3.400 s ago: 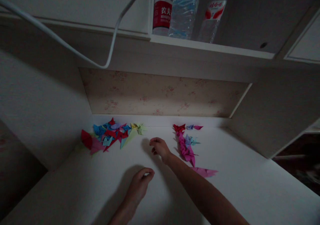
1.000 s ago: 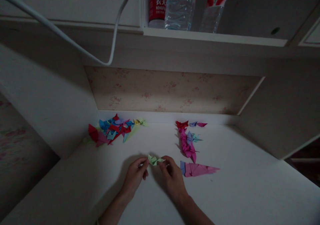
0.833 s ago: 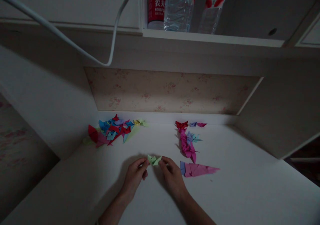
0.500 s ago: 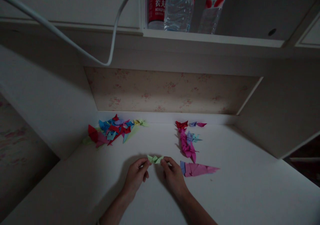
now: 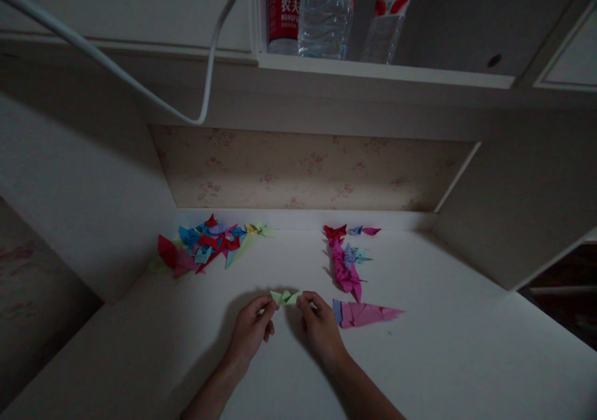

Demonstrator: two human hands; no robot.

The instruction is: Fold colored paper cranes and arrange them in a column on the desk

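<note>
With wrists angled inward, our left hand (image 5: 249, 331) and right hand (image 5: 323, 331) pinch opposite ends of the pale green folded paper (image 5: 286, 297) between thumb and fingers, centred before us over the white desk (image 5: 448, 358). Pink paper (image 5: 366, 315) lies just right of our right hand; beyond, magenta paper (image 5: 343, 270) and a multicoloured heap (image 5: 209, 242) lie well apart.

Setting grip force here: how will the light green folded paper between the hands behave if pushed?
The light green folded paper looks thin, so it is probably light and easily crushed. Its visible creases likely stiffen the middle somewhat. Its ends, pinched by the left hand and right hand, may bend first.
</note>
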